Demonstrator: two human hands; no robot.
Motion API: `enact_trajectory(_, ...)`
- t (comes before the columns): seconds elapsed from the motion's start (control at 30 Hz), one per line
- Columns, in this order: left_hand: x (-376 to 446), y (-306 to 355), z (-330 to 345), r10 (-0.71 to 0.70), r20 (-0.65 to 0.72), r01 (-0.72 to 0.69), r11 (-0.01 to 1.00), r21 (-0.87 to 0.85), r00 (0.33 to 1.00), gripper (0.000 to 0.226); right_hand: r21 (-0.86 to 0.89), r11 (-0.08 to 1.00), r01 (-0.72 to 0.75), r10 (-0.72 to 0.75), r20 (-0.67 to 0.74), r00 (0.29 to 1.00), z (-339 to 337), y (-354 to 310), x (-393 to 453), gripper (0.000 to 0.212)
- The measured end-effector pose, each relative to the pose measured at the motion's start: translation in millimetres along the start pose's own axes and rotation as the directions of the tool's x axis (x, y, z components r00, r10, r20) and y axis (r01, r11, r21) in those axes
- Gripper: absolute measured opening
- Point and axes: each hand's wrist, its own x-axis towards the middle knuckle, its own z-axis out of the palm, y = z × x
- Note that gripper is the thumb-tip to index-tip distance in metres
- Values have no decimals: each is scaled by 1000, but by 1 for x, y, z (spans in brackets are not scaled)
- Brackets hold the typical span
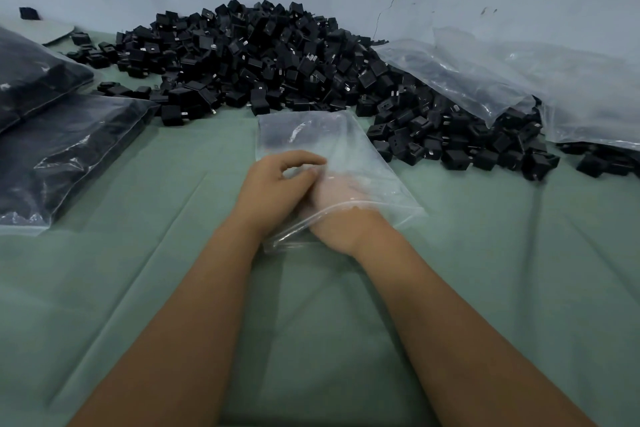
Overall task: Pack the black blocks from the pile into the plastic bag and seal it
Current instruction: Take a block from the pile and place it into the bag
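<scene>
**Opening the bag for filling**

The right hand is reaching inside the plastic bag, its fingers hidden; the left hand is pinching the mouth. Next, grabbing black blocks piled just beyond both hands.

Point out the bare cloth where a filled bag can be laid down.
Free: the green cloth right of the right hand, below the pile of black blocks, and the strip between the left hand and the filled bags. Crowded: along the wall, with the pile and the loose plastic bags.
</scene>
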Motion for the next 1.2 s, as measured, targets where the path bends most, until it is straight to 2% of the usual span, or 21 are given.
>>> enact_trajectory(0.03,1,-2,-1,-52,25,52,999,8,998,24,-19,998,52,-52,-14,999,-4,0,-9,16)
enact_trajectory(0.07,2,-5,-2,-92,31,91,996,25,995,22,-36,991,129,-132,-90,987,-9,1,-19,18)
enact_trajectory(0.1,2,-8,-4,-117,37,115,993,40,992,20,-53,974,219,-225,-240,944,-17,0,-27,16)
enact_trajectory(0.17,2,-9,-5,-115,57,109,989,95,992,17,-104,931,349,-341,-584,736,-30,-2,-36,15)
enact_trajectory(0.2,1,-10,-4,-104,67,95,987,131,992,15,-114,927,356,-328,-707,627,-34,0,-37,16)
enact_trajectory(0.23,1,-10,-4,-98,73,85,984,159,992,14,-95,939,331,-275,-784,557,-37,3,-37,18)
enact_trajectory(0.3,2,-8,-3,-82,86,64,979,195,993,15,99,970,221,-24,-869,494,-46,18,-35,18)
enact_trajectory(0.33,3,-8,-2,-64,103,38,972,231,993,18,256,955,150,159,-868,470,-51,29,-34,17)
enact_trajectory(0.4,6,-8,-1,-29,156,-25,942,335,987,23,533,846,-14,491,-769,409,-59,59,-28,17)
enact_trajectory(0.47,8,-6,0,-22,186,-54,919,392,982,26,658,715,-235,688,-603,404,-63,90,-20,29)
enact_trajectory(0.5,9,-6,0,-25,189,-52,918,394,982,27,649,668,-363,738,-519,431,-61,105,-17,38)
enact_trajectory(0.6,8,-6,1,-15,182,-57,923,381,983,31,464,612,-640,782,-237,576,-47,131,-21,59)
enact_trajectory(0.67,8,-7,1,-6,183,-63,926,373,983,32,321,632,-705,765,-112,635,-34,137,-26,60)
enact_trajectory(0.7,8,-7,1,-2,182,-67,926,373,983,31,286,653,-701,750,-115,652,-30,140,-26,58)
enact_trajectory(0.77,8,-7,1,5,181,-76,919,388,984,29,287,691,-664,721,-211,660,-28,142,-27,50)
enact_trajectory(0.87,5,-7,2,48,161,-108,913,392,986,28,320,699,-639,714,-356,603,-26,143,-29,27)
enact_trajectory(0.93,1,-4,2,73,130,-108,950,292,989,26,349,677,-648,735,-372,566,-26,144,-31,15)
enact_trajectory(1.03,-6,3,2,81,154,-98,990,102,985,9,390,662,-640,749,-387,538,-27,142,-30,25)
enact_trajectory(1.1,-8,4,0,58,254,-77,995,68,965,37,436,641,-632,768,-387,511,-27,142,-30,41)
enact_trajectory(1.17,-8,4,-2,15,389,-74,988,137,921,63,428,618,-659,786,-351,509,-27,144,-30,55)
enact_trajectory(1.2,-9,4,-2,0,443,-93,978,187,897,70,387,626,-677,779,-341,525,-27,145,-29,56)
